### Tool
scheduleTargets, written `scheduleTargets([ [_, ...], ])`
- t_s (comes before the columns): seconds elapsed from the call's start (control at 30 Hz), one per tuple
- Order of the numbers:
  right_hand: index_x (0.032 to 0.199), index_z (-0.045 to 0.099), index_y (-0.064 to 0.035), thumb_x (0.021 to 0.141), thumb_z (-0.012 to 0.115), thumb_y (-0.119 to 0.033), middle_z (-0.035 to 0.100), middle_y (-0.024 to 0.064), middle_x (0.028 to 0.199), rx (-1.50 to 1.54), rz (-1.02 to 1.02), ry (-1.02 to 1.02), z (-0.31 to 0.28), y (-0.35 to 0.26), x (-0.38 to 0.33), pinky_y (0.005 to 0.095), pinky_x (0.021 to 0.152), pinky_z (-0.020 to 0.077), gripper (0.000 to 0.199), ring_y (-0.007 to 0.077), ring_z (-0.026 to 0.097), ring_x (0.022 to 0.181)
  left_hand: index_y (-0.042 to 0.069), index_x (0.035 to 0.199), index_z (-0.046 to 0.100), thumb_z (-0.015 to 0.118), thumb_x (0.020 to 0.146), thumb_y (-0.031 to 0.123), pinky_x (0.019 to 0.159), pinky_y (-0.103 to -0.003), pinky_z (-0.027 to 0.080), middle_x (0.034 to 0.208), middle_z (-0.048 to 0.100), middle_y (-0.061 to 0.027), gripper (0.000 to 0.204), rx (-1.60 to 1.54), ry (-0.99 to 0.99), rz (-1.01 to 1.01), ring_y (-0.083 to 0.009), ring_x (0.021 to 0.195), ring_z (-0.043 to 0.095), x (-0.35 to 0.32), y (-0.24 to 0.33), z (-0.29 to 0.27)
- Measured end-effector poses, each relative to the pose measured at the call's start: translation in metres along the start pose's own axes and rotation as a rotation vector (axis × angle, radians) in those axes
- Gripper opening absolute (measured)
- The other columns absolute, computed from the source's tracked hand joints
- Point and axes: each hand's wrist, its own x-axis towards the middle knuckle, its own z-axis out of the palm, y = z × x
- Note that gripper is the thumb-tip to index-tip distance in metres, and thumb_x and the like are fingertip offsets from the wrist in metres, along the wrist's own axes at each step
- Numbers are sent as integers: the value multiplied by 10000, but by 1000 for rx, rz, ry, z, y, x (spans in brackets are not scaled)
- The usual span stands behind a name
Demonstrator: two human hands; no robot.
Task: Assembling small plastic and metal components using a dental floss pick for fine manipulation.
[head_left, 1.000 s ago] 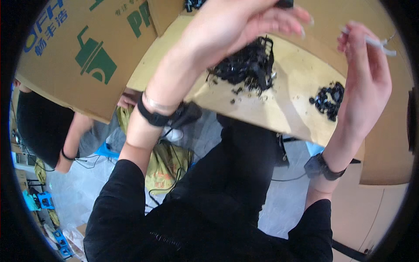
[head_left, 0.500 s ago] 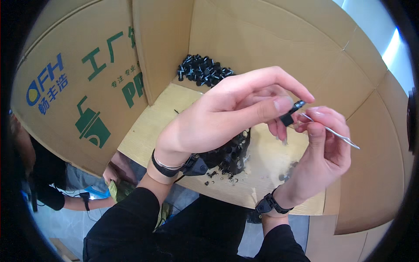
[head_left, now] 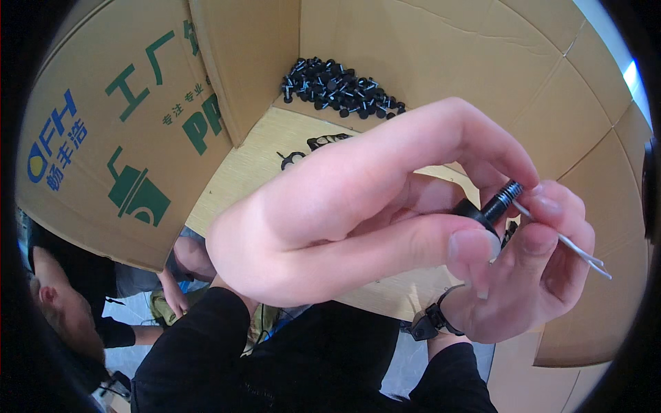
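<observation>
Up close, my left hand (head_left: pixel 337 199) is closed on a black screw (head_left: pixel 501 201) with a wide round head, pinched between thumb and fingers. The threaded end of this screw points up and to the right, against my index fingertip. Just to the right, my right hand (head_left: pixel 533 275) pinches a thin, bent white wire (head_left: pixel 580 250). One end of the wire lies close beside the thread; its two tails stick out past my right fingers. Whether wire and thread touch, I cannot tell.
Many black-headed screws (head_left: pixel 337 86) lie heaped in the far corner of the wooden tabletop (head_left: pixel 241 162). Nearer are small black ring-shaped parts (head_left: pixel 292 160). Cardboard walls (head_left: pixel 413 48) enclose the back and sides. Beyond the left panel another person (head_left: pixel 65 313) bends low.
Both hands, with the screw and wire, have come closer to the camera and moved slightly right and down. The view has shifted, and the person at left now leans further into it.
</observation>
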Motion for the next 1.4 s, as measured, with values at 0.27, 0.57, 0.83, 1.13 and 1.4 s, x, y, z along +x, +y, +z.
scheduleTargets([
  [0.27, 1002, 605, -9, 935, 648, -232, 564, 129, 971, 15, -96, -75, -5, 5, -6, 230, 714, 479, 237, 162, 579, 817, -195, 1280, 311, 633, 916, 127, 923, -430, 554, 1266, 473, -351, 583, 136, -207, 67, -356, 1040, 638, -4, 5, -5],
  [0.57, 975, 635, -11, 934, 641, -187, 586, 153, 972, -177, -239, -168, -17, 9, 0, 254, 727, 474, 181, 177, 564, 845, -195, 1243, 345, 604, 938, 117, 989, -400, 504, 1239, 492, -367, 508, 254, -281, 116, -315, 1107, 611, 1, 7, -12],
  [0.83, 978, 645, -29, 931, 646, -257, 598, 135, 980, -163, -155, -135, -16, 3, -2, 270, 768, 432, 233, 176, 531, 852, -165, 1243, 384, 655, 878, 82, 975, -360, 516, 1213, 526, -328, 517, -80, -18, -99, -289, 1071, 629, -2, 16, -5],
  [1.13, 997, 634, -37, 931, 645, -297, 630, 153, 1005, -183, -165, -48, -9, 10, -6, 288, 754, 513, 269, 212, 618, 885, -169, 1225, 456, 595, 886, 58, 922, -383, 535, 1206, 552, -330, 431, 33, -19, 132, -307, 1046, 637, 2, -2, -5],
  [1.4, 1019, 617, -30, 945, 629, -280, 604, 137, 984, -248, -265, -58, -17, 8, -13, 284, 743, 508, 261, 175, 588, 827, -181, 1212, 468, 544, 917, 60, 966, -398, 500, 1204, 566, -340, 388, 89, -104, 12, -325, 1114, 613, 3, 8, -3],
])
